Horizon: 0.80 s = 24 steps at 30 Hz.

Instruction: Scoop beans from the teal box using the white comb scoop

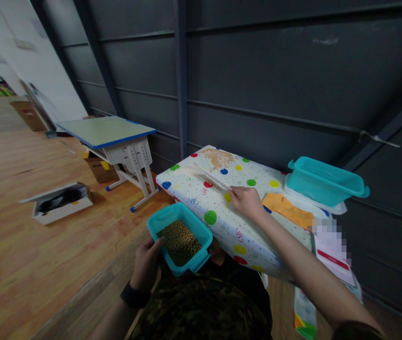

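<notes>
My left hand is closed on the near rim of a teal container filled with small greenish beans, held at the near edge of the table. My right hand is stretched out over the table with its fingers pinched on a thin white stick-like tool that is blurred by motion. The tool's far end points toward a pile of pale tan grains on the dotted tablecloth.
An empty teal tub stands on a white lid at the table's right. An orange cloth lies beside it, papers nearer. A blue-edged school desk, an open box on the wooden floor, and a dark panelled wall behind.
</notes>
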Available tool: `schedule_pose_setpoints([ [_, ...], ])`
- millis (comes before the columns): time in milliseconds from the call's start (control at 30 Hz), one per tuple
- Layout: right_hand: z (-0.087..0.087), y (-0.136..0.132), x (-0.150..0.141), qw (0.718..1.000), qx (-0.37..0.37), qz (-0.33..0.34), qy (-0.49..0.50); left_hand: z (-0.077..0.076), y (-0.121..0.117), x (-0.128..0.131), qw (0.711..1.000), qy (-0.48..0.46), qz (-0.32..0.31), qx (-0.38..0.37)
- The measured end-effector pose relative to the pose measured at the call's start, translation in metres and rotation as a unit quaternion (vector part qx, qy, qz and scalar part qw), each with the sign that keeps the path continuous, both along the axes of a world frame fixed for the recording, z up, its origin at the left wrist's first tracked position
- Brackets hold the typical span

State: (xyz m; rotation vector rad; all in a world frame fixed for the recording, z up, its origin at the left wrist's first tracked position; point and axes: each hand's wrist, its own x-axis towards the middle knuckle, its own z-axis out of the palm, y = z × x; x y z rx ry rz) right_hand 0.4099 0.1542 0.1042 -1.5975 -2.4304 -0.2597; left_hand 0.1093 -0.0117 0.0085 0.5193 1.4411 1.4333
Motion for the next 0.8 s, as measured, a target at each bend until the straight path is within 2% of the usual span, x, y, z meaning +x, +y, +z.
schedule_pose_setpoints([
  [100, -0.004, -0.005, 0.008, 1.0, 0.011, -0.003, 0.011, -0.003, -0.001, -0.002, 1.0, 0.003, -0.008, -0.007],
  [233, -0.021, -0.021, 0.02, 1.0, 0.018, -0.003, 0.017, -0.001, 0.0, -0.001, 1.0, -0.004, -0.007, -0.002],
  [333, -0.036, -0.034, 0.027, 0.998, 0.048, 0.037, 0.027, 0.003, 0.0, 0.002, 1.0, -0.02, -0.012, 0.008],
  [400, -0.043, -0.041, 0.031, 0.992, 0.094, 0.074, 0.044, 0.003, 0.0, 0.004, 0.999, -0.031, -0.018, 0.017],
  [467, -0.047, -0.047, 0.034, 0.983, 0.147, 0.094, 0.064, -0.001, 0.0, 0.004, 0.999, -0.034, -0.024, 0.026],
  [600, -0.05, -0.06, 0.039, 0.97, 0.22, 0.083, 0.07, -0.017, 0.001, 0.006, 0.998, -0.048, -0.029, 0.037],
  [700, -0.054, -0.071, 0.041, 0.966, 0.239, 0.07, 0.066, -0.026, 0.002, 0.01, 0.997, -0.07, -0.017, 0.029],
  [800, -0.058, -0.079, 0.043, 0.964, 0.237, 0.078, 0.092, -0.026, 0.002, 0.013, 0.996, -0.08, -0.018, 0.023],
])
